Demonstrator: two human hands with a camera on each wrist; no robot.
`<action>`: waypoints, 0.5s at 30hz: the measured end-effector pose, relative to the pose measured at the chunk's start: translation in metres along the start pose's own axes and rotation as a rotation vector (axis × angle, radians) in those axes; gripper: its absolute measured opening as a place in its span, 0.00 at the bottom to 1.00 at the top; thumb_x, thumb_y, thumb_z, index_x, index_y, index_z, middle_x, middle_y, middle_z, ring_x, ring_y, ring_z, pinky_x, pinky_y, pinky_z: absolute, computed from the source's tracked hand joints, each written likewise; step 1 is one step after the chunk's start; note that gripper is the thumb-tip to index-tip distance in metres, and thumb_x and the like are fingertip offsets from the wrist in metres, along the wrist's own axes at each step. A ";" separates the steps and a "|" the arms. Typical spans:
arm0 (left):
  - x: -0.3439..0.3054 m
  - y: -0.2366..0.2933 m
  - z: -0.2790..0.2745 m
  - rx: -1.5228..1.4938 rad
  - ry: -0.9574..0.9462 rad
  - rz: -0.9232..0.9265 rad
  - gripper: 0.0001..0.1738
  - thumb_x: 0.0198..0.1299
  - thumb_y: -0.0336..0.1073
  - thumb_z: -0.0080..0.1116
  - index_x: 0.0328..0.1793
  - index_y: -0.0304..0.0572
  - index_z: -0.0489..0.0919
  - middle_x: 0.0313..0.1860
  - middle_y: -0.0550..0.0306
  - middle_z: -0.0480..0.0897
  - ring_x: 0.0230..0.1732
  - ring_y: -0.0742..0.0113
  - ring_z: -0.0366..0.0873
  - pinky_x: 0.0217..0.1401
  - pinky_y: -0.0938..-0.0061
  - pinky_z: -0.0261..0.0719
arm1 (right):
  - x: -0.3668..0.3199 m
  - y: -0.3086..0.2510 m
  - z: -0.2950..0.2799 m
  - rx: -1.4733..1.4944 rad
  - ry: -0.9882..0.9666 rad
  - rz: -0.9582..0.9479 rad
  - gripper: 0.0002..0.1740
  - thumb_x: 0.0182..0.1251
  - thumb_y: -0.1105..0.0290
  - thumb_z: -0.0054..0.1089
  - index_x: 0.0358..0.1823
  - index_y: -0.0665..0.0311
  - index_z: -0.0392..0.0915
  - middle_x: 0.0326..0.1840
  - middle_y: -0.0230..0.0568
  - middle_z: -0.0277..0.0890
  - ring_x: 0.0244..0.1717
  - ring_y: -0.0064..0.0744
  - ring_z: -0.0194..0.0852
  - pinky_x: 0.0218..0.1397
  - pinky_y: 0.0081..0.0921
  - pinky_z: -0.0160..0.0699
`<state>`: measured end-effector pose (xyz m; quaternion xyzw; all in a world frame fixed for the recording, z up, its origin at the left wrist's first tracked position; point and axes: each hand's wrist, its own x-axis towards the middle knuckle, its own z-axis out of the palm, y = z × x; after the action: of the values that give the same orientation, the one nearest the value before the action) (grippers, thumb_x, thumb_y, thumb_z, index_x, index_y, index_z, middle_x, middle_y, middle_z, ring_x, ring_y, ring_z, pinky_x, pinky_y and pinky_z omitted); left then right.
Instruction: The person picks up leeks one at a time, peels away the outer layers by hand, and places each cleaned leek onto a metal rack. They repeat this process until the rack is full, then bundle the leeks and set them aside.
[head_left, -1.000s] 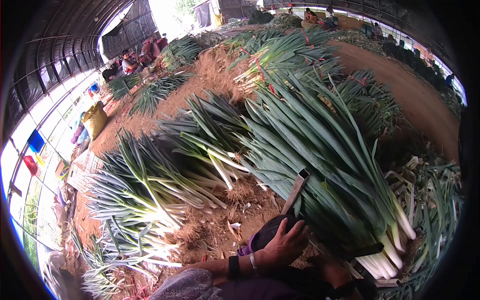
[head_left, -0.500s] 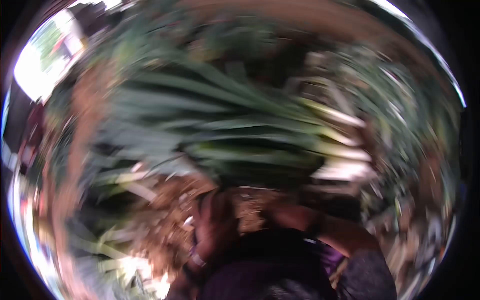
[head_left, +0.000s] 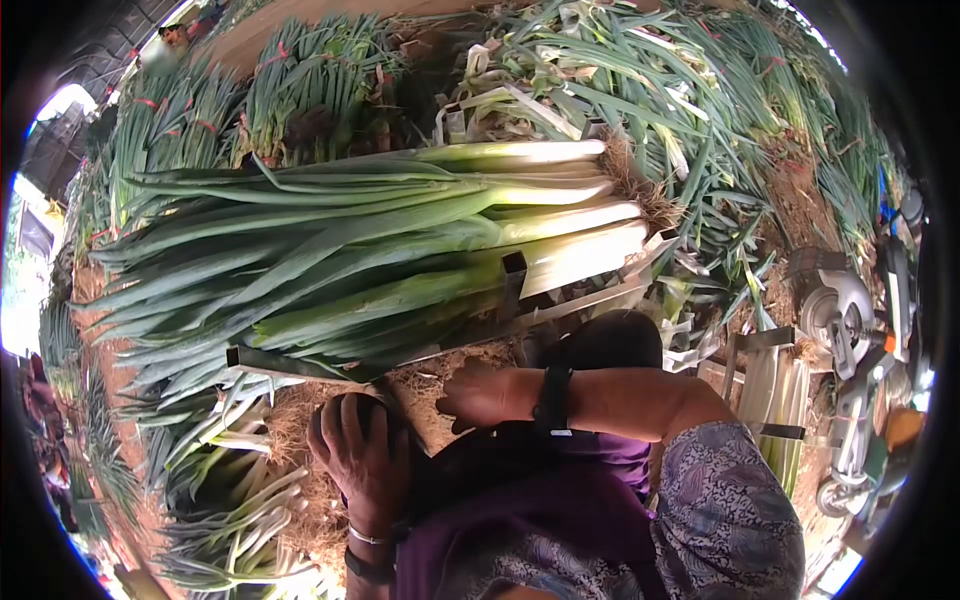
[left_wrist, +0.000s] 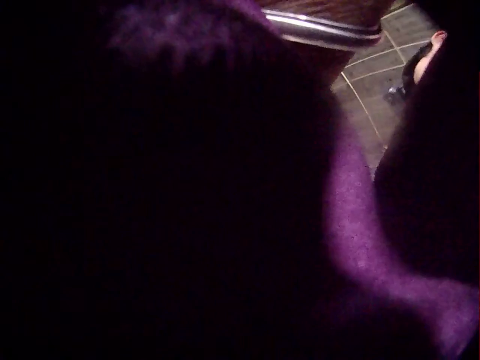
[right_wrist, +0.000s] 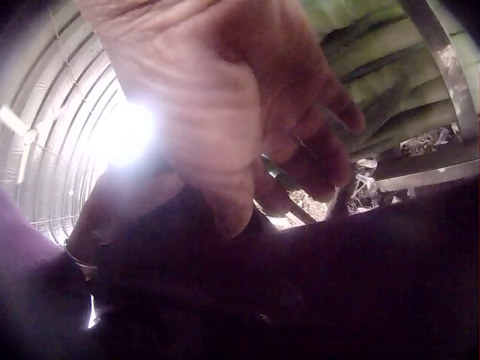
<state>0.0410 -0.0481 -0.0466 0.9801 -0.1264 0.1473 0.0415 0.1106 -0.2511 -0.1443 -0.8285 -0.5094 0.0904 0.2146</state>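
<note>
A thick bundle of long green leeks (head_left: 380,240) lies across a metal frame (head_left: 590,300), white root ends to the right in the head view. My left hand (head_left: 362,455) rests with spread fingers over a dark-clothed knee, below the frame's left end. Just beneath the frame's near rail, my right hand (head_left: 478,395) hangs loosely bent and holds nothing visible. The right wrist view shows the relaxed fingers of the right hand (right_wrist: 247,112) beside the leeks (right_wrist: 405,82). Dark and purple cloth (left_wrist: 356,210) fills most of the left wrist view, hiding the left fingers.
Tied green bundles (head_left: 320,80) stand behind the frame, and loose leaves (head_left: 640,80) are heaped at the back right. Smaller leeks (head_left: 240,500) lie at lower left. At right are a metal stand holding pale stalks (head_left: 775,400) and a wheeled metal thing (head_left: 838,315).
The head view has swung toward the right, so the leeks now lie crosswise. My left hand still rests over the knee, while the right hand, shadowed earlier, now shows clearly below the frame.
</note>
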 end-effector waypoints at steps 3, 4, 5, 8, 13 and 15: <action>-0.001 0.000 -0.001 -0.006 -0.017 -0.008 0.21 0.44 0.42 0.66 0.45 0.43 0.77 0.59 0.46 0.70 0.65 0.43 0.63 0.68 0.41 0.56 | 0.002 -0.002 -0.015 -0.012 -0.018 0.025 0.19 0.59 0.51 0.62 0.40 0.58 0.77 0.36 0.41 0.76 0.47 0.45 0.76 0.50 0.44 0.69; -0.002 0.000 -0.001 0.000 -0.013 -0.005 0.22 0.44 0.42 0.66 0.45 0.43 0.78 0.60 0.46 0.70 0.66 0.44 0.62 0.68 0.41 0.56 | 0.007 -0.008 -0.031 -0.056 -0.136 0.067 0.19 0.60 0.52 0.62 0.40 0.60 0.77 0.35 0.41 0.76 0.45 0.45 0.77 0.49 0.43 0.70; -0.003 0.001 -0.001 -0.004 -0.005 0.004 0.22 0.44 0.43 0.66 0.46 0.44 0.78 0.60 0.47 0.70 0.66 0.44 0.62 0.68 0.41 0.56 | 0.007 -0.007 -0.032 -0.043 -0.117 0.071 0.18 0.60 0.52 0.62 0.39 0.60 0.77 0.35 0.41 0.76 0.45 0.45 0.77 0.49 0.43 0.71; -0.007 -0.002 -0.002 -0.001 0.009 -0.012 0.22 0.45 0.43 0.66 0.47 0.45 0.78 0.61 0.48 0.70 0.67 0.46 0.62 0.68 0.41 0.56 | 0.009 0.003 -0.021 -0.062 0.087 -0.050 0.18 0.60 0.54 0.64 0.36 0.63 0.76 0.36 0.42 0.78 0.41 0.46 0.78 0.45 0.41 0.75; -0.014 -0.012 0.005 0.019 0.039 -0.031 0.24 0.41 0.44 0.69 0.48 0.48 0.80 0.63 0.49 0.69 0.67 0.45 0.62 0.68 0.44 0.57 | 0.034 -0.002 -0.076 0.214 -0.011 0.012 0.15 0.60 0.59 0.66 0.43 0.58 0.77 0.37 0.42 0.79 0.36 0.44 0.80 0.38 0.37 0.79; -0.015 -0.010 0.004 0.005 0.038 -0.051 0.25 0.40 0.44 0.70 0.48 0.49 0.80 0.64 0.50 0.69 0.67 0.46 0.62 0.67 0.43 0.57 | 0.029 -0.001 -0.110 0.461 0.281 -0.011 0.14 0.62 0.64 0.65 0.48 0.57 0.77 0.38 0.40 0.79 0.35 0.42 0.81 0.40 0.34 0.81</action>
<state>0.0309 -0.0357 -0.0554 0.9801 -0.1000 0.1652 0.0452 0.1641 -0.2537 -0.0443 -0.7592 -0.4452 0.0871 0.4667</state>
